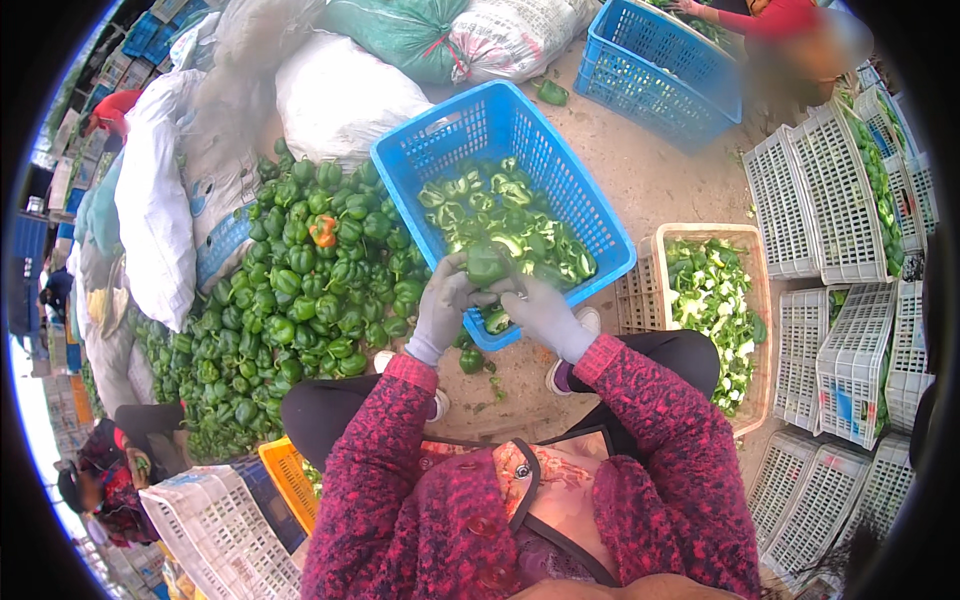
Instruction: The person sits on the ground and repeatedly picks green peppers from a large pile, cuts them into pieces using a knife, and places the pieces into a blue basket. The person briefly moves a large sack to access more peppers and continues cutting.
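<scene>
Head: left hand holds pepper near blue crate's rim.

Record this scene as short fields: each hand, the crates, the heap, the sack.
Left hand: grey-gloved, gripping a glossy green bell pepper
Right hand: grey-gloved, close to that pepper; any tool in it unclear
Under the hands: blue perforated plastic crate containing cut green pepper pieces
Left: heap of green bell peppers, including one orange pepper
Right: beige plastic crate of chopped green-and-white pieces
Behind heap: large white sack
</scene>
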`<state>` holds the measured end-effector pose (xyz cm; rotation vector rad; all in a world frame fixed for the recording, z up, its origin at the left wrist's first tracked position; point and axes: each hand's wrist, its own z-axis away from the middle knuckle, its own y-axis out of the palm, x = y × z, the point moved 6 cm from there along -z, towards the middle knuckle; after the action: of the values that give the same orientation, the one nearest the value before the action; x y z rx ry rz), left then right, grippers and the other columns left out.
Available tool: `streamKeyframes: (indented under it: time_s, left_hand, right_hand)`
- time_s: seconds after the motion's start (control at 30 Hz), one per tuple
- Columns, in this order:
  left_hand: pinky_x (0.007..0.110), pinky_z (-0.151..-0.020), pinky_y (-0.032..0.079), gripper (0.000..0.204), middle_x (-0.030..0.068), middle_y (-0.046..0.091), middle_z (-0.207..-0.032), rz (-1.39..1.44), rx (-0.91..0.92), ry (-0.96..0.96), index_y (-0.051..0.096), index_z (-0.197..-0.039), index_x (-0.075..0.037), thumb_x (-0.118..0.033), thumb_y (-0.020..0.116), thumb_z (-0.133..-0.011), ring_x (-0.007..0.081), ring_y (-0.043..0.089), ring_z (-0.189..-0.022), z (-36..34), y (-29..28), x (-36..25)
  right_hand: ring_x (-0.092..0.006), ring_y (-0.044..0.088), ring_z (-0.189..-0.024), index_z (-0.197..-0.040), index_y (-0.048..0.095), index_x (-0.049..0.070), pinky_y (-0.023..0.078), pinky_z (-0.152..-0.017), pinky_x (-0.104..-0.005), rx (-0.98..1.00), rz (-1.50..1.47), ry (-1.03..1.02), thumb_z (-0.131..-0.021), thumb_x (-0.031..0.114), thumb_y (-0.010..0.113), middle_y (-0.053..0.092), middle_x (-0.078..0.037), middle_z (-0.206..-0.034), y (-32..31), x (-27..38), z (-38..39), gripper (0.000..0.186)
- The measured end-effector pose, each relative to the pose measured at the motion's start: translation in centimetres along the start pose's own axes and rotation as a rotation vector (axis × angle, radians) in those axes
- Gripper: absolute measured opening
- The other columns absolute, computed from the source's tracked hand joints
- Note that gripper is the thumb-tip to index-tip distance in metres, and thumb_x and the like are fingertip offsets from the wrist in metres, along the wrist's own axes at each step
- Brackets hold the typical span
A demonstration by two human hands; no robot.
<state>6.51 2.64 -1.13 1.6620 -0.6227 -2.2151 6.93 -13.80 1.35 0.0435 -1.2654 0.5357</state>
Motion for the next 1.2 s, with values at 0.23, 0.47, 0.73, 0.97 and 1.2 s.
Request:
streamKeyframes:
  time_s: [0.23,0.47,0.73,0.97,1.2]
  left_hand:
    - [0.037,-0.095,0.055,0.047,0.0106,0.061,-0.134,0.185,-0.069,0.074,0.052,-0.138,-0.003,-0.04,0.042,-0.112,0.0229,0.063,-0.118,0.2,2.3,-0.1]
    - [0.037,-0.097,0.052,0.049,0.0095,0.063,-0.132,-0.049,-0.42,0.145,0.053,-0.142,-0.003,-0.04,0.043,-0.112,0.0211,0.062,-0.118,0.5,0.5,2.4]
    - [0.044,-0.106,0.047,0.046,0.011,0.062,-0.136,0.489,-0.146,0.056,0.051,-0.143,-0.002,-0.035,0.043,-0.112,0.0266,0.059,-0.124,-1.0,0.7,3.7]
    - [0.037,-0.108,0.045,0.079,0.0169,0.057,-0.139,-0.088,-0.336,-0.144,0.04,-0.147,0.005,-0.057,0.06,-0.101,0.0217,0.055,-0.127,0.0,-0.6,3.8]
    - [0.041,-0.109,0.047,0.064,0.0168,0.052,-0.146,0.153,-0.031,-0.068,0.04,-0.149,0.002,-0.033,0.065,-0.101,0.0238,0.055,-0.132,0.1,0.3,2.8]
  right_hand:
    - [-0.029,0.072,-0.093,-0.12,0.069,0.005,0.056,-0.085,-0.0394,0.01,0.227,-0.042,-0.096,0.023,0.059,0.076,-0.014,-0.104,1.8,-0.4,-0.1,0.031]
    - [-0.0413,0.07,-0.095,-0.114,0.067,0.004,0.056,-0.082,-0.0472,0.0,0.358,-0.062,-0.096,0.026,0.058,0.073,-0.023,-0.103,2.7,-2.3,-1.5,0.03]
    - [-0.0436,0.069,-0.094,-0.113,0.067,0.008,0.054,-0.083,-0.0526,-0.006,0.553,-0.001,-0.097,0.03,0.057,0.072,-0.024,-0.099,2.0,-4.3,-3.1,0.029]
    - [-0.0419,0.071,-0.095,-0.117,0.067,0.01,0.054,-0.084,-0.0533,0.041,0.699,0.031,-0.099,0.031,0.054,0.074,-0.022,-0.1,3.1,-3.7,-2.6,0.03]
    - [-0.0274,0.069,-0.07,-0.109,0.07,0.008,0.053,-0.064,-0.0412,0.213,0.172,0.175,-0.095,0.027,0.063,0.07,-0.015,-0.083,0.9,-5.1,-4.4,0.025]
